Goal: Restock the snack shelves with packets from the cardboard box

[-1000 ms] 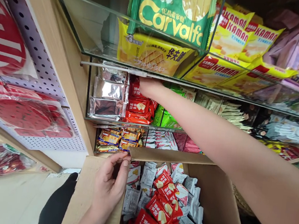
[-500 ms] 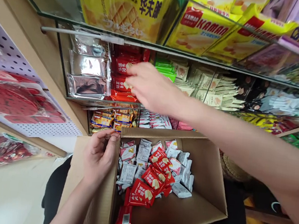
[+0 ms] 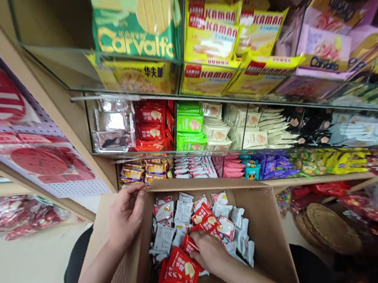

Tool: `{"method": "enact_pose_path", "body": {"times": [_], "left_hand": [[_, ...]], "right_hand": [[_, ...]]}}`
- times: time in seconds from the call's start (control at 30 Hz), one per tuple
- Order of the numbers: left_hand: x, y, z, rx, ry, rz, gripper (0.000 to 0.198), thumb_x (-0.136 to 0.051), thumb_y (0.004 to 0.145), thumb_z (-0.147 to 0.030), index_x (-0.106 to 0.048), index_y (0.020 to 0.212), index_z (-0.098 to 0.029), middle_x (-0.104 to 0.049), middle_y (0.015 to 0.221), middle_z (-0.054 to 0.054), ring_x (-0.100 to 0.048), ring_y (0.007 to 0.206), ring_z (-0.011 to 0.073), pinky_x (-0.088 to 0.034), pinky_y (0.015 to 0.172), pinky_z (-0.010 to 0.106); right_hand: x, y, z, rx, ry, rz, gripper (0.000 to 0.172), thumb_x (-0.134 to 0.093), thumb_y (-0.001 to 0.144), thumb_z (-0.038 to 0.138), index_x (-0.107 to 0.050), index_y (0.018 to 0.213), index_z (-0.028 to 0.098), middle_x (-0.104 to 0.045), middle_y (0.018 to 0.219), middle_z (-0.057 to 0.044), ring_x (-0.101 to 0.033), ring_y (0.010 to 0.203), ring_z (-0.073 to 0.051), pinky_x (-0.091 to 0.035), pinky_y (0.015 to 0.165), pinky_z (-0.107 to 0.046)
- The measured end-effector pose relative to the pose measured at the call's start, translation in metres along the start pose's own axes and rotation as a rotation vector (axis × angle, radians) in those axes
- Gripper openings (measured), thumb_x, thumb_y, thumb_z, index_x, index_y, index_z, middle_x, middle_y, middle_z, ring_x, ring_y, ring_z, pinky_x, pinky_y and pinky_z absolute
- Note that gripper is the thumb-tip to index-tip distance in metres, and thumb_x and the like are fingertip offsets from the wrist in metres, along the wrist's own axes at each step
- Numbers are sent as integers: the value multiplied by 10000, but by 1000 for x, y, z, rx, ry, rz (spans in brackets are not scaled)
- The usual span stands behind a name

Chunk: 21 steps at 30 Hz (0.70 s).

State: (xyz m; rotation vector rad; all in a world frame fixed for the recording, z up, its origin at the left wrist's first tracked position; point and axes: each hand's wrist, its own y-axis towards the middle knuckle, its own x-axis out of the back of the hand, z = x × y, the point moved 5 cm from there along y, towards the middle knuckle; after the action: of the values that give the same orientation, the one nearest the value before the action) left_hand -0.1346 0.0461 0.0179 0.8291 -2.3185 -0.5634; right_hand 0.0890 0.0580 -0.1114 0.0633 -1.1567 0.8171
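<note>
A cardboard box [image 3: 283, 238] sits tilted at my lap, its inside facing me. My left hand [image 3: 127, 212] is closed on the upper left corner of the box, fingers curled and thumb pressed at the rim. My right hand [image 3: 208, 253] reaches into the box, its fingers closed over a red snack packet [image 3: 188, 244], part of which they hide. Another red packet [image 3: 180, 269] lies just below it. Around them are several white and silver snack packets [image 3: 163, 239]. Red packets [image 3: 151, 115] also stand in a shelf compartment ahead.
Glass-fronted shelves [image 3: 194, 95] hold yellow packs [image 3: 215, 41], silver packets [image 3: 113, 123], green packets [image 3: 190, 123] and cream packets [image 3: 256, 138]. On the left is a perforated panel [image 3: 76, 187] with red bagged goods [image 3: 38, 160]. Woven round trays [image 3: 330, 227] lie at the lower right.
My right hand has come down from the red packets on the shelf into the box. My left hand stays at the box corner. The view has tipped upward, showing more upper shelf.
</note>
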Motion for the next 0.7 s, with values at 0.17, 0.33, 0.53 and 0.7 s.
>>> {"method": "enact_pose_path", "body": {"times": [0.17, 0.33, 0.53, 0.7], "left_hand": [[-5, -19, -38, -132, -67, 136, 227, -532, 774, -182, -546, 996, -229, -599, 941, 39, -575, 917, 158, -471, 830, 330], [-43, -48, -63, 362, -498, 519, 490, -595, 747, -294, -399, 1192, -234, -586, 1094, 90, -605, 884, 167, -510, 745, 323], [-42, -27, -67, 646, -591, 551, 325, -694, 636, -367, -589, 858, -154, -649, 679, 14, -575, 581, 106, -452, 523, 207], [-24, -5, -73, 626, -621, 469, 260, -728, 581, -368, -628, 701, -160, -643, 633, 1, -565, 605, 112, -458, 593, 219]], "right_hand": [[50, -10, 8, 8, 665, -241, 136, -554, 747, 303, -518, 785, 177, -607, 797, -30, -569, 743, -172, -426, 675, -288], [108, -22, 41, 119, 1520, -283, 375, -668, 690, 377, -456, 951, 210, -624, 851, -1, -596, 734, -145, -471, 649, -280], [143, -25, 57, 205, 1450, -327, 337, -701, 674, 371, -528, 900, 190, -633, 787, 12, -570, 660, -97, -444, 606, -210], [154, -18, 57, 235, 1421, -321, 244, -659, 716, 377, -569, 810, 170, -621, 729, 18, -538, 600, -75, -421, 548, -189]]}}
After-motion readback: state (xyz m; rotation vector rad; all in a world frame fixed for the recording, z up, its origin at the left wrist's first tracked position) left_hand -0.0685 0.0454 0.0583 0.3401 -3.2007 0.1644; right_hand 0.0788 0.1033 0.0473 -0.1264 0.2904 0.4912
